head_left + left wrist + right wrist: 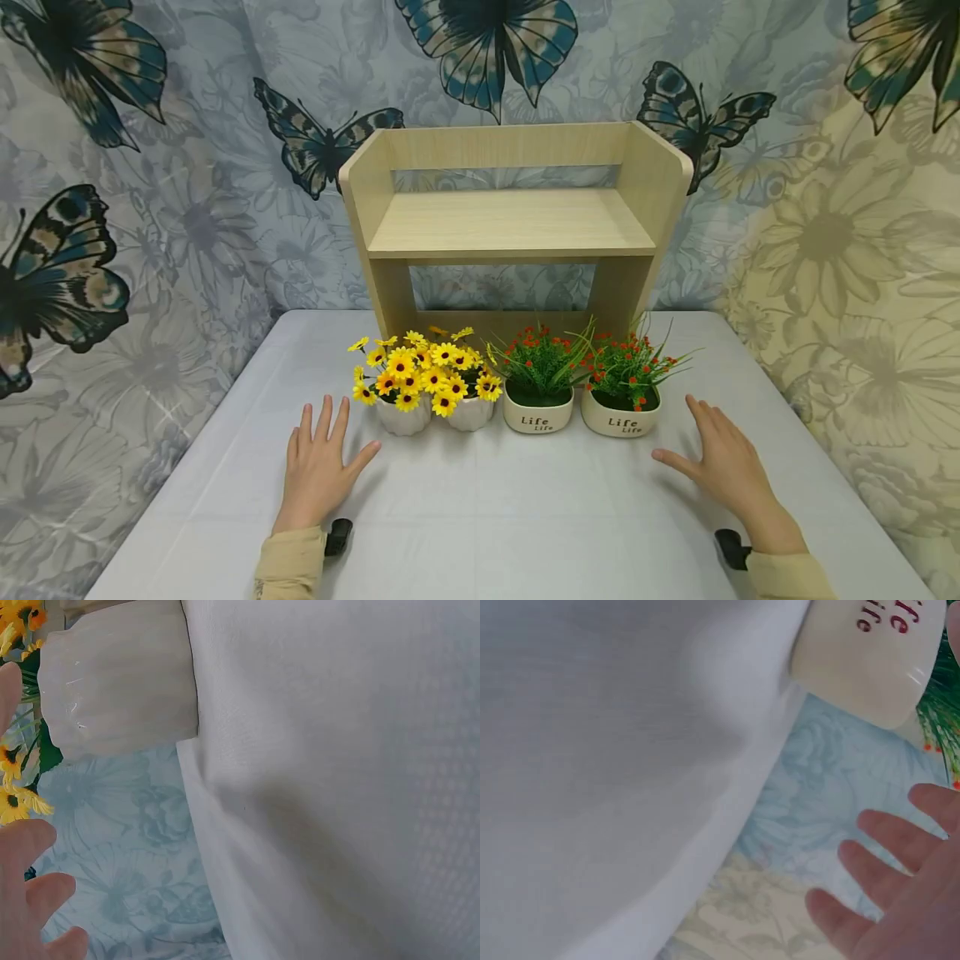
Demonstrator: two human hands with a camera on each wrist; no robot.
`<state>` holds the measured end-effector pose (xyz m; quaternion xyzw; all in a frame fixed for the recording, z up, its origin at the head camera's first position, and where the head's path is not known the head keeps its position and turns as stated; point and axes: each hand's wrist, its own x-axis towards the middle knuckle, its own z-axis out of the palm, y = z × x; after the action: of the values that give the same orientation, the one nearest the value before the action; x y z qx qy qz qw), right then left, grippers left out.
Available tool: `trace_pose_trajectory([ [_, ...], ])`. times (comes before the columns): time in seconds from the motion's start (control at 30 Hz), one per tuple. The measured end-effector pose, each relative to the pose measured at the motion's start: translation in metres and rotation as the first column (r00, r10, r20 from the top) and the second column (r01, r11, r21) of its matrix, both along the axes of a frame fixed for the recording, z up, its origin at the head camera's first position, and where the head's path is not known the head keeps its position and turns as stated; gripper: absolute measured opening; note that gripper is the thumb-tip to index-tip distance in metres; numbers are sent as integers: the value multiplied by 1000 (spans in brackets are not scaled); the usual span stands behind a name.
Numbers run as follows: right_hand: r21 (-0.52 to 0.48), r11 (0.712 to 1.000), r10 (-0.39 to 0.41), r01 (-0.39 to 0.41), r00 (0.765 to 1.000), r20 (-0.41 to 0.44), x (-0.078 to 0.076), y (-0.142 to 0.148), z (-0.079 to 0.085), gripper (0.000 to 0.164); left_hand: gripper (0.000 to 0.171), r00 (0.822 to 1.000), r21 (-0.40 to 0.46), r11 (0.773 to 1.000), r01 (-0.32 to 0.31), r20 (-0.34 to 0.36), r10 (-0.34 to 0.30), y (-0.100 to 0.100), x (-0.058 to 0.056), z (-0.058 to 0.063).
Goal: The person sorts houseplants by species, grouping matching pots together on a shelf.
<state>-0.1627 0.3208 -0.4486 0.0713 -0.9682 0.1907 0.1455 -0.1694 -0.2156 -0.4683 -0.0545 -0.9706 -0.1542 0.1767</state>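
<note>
In the head view my left hand [318,471] is spread with straight fingers over the left part of the table, holding nothing. Nearest to it is a white pot of yellow flowers [406,415], with a second yellow-flowered pot [471,412] beside it. On the right, my right hand [726,467] has its fingers extended and thumb apart, also holding nothing. Close by stands a cream "Life" planter [621,420] with red-flowered grass; a matching planter [537,417] is just left of it. The left wrist view shows a white pot [120,682] beyond the fingertips, and the right wrist view a cream planter [866,664].
Behind the row of pots stands a light wooden two-tier shelf [513,221] with raised side panels. A white cloth covers the table [510,533]. Butterfly-and-flower patterned fabric [187,225] hangs at the back and both sides. Each wrist wears a black device [338,537].
</note>
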Motion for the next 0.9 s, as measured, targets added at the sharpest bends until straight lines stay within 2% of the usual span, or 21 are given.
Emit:
trace_pose_trajectory([
  [0.17, -178, 980, 91, -86, 996, 24, -7, 0, 5, 105, 87, 1000, 8, 1000, 1, 8, -1, 1, -1, 1],
  [0.3, -260, 961, 113, -97, 992, 48, -14, 1, 7, 104, 86, 1000, 7, 1000, 3, 24, -3, 2, 0, 3],
  [0.53, -334, 940, 111, -67, 987, 115, -25, 5, 5, 103, 85, 999, 6, 1000, 0, 39, 0, 0, 1, 9],
  [0.7, -351, 935, 123, -48, 973, 195, -37, 8, 3, 105, 85, 999, 13, 1000, -1, 33, 0, 0, 2, 10],
  [0.9, -376, 925, 158, -57, 957, 243, -49, 6, -2, 107, 83, 1000, 67, 998, 7, 8, -8, -1, 1, 10],
])
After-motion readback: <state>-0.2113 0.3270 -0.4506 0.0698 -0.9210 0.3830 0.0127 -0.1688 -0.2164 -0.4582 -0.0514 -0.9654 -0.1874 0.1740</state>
